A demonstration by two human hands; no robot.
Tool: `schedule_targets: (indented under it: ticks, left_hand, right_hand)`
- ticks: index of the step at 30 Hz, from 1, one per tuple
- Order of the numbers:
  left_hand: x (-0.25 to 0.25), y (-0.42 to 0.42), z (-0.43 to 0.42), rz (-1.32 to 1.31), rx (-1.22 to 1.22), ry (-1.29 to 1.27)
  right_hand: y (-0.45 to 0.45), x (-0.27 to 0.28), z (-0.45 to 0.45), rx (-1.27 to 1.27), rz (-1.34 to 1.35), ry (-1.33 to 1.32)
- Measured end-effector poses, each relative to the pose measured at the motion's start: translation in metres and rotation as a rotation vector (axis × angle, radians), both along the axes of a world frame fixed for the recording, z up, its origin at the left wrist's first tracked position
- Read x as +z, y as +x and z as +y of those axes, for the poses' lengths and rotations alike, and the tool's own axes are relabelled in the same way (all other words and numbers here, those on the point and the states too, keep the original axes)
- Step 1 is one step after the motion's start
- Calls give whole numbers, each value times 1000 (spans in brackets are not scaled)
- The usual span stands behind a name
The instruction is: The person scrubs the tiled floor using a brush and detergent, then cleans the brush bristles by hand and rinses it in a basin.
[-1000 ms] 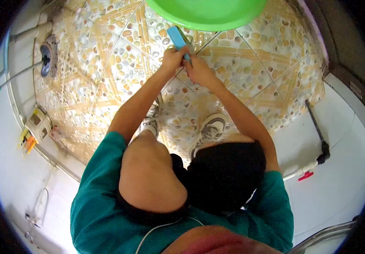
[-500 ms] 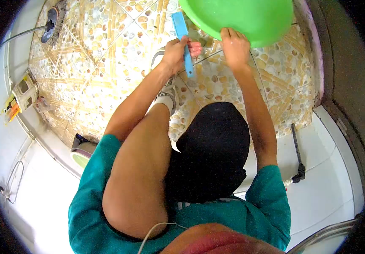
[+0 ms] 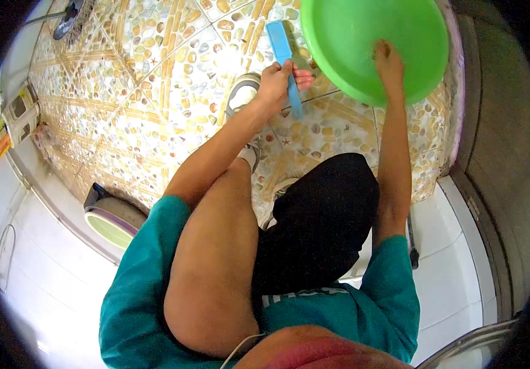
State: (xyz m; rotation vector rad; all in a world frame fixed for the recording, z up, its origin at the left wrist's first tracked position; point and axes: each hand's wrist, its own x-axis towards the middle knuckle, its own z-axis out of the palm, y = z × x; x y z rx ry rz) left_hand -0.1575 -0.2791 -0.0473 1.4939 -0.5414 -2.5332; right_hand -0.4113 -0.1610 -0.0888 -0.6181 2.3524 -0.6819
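Note:
My left hand (image 3: 280,85) is closed around the handle of a blue scrub brush (image 3: 279,40). The brush's flat back faces up, and its underside is hidden. It is held above the patterned floor, left of a round green basin (image 3: 372,98). Inside the basin, my right hand (image 3: 389,64) reaches down with its fingers bunched and curled. Whatever those fingers hold, if anything, cannot be made out. The basin seems to hold some liquid, though its level is hard to tell.
My shoe (image 3: 243,95) stands on the pebble-patterned tile floor (image 3: 148,111). A round mop-like brush (image 3: 68,21) lies at the upper left. By the left wall are a white plastic holder (image 3: 20,115) and a greenish tub (image 3: 110,227). A dark door panel (image 3: 498,135) borders the right side.
My right hand has let go of the basin's rim and moved inside it. My left hand keeps its hold on the scrub brush. The view has shifted, so the basin shows more fully.

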Motion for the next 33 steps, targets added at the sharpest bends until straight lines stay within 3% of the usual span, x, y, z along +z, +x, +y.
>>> schedule_targets:
  ticks: [2, 4, 8, 10, 14, 17, 19, 20, 23, 25, 26, 28, 29, 31, 32, 33]
  left_hand:
    - [-3, 5, -3, -1, 18, -13]
    - [-2, 10, -6, -2, 37, -26]
    - [4, 15, -14, -42, 62, -31]
    - [1, 18, -12, -41, 50, -39]
    - [3, 17, -18, -16, 76, -42]
    - [-2, 25, -18, -48, 33, 12]
    - [-5, 26, -20, -112, -39, -29]
    - [-5, 26, -22, -109, -37, -33]
    - [-5, 31, -20, -130, -79, -80]
    - [-17, 35, -21, -43, -57, -50]
    - [-15, 35, -20, -44, -61, -45]
    - [-7, 37, -20, -92, -28, -9]
    - [-9, 37, -20, -115, -55, -40]
    - [-3, 32, -22, -115, -73, -73]
    - [0, 30, -22, -115, -76, -101]
    - [0, 28, -21, -119, -88, -99]
  right_hand:
    - [4, -19, -9, -111, 95, 17]
    - [29, -6, -34, -297, -517, -394]
    - [69, 66, -62, -321, -745, -614]
    - [83, 100, -63, 1, -652, -543]
    - [69, 69, -54, 14, -389, -628]
    - [35, 25, -22, -44, -257, -394]
    - [17, -3, -13, 50, 251, 1]
    - [14, -10, -14, 51, 254, -3]
    - [26, 1, -17, -79, 62, 75]
    - [56, 36, -39, -294, -756, -474]
    - [66, 52, -42, -300, -755, -471]
    - [89, 81, -36, -23, -443, -469]
    - [99, 90, -28, -40, -446, -467]
    - [108, 103, -19, 157, -145, -265]
    - [112, 104, -14, 146, -146, -265]
    - [118, 102, -8, 223, 68, -319]
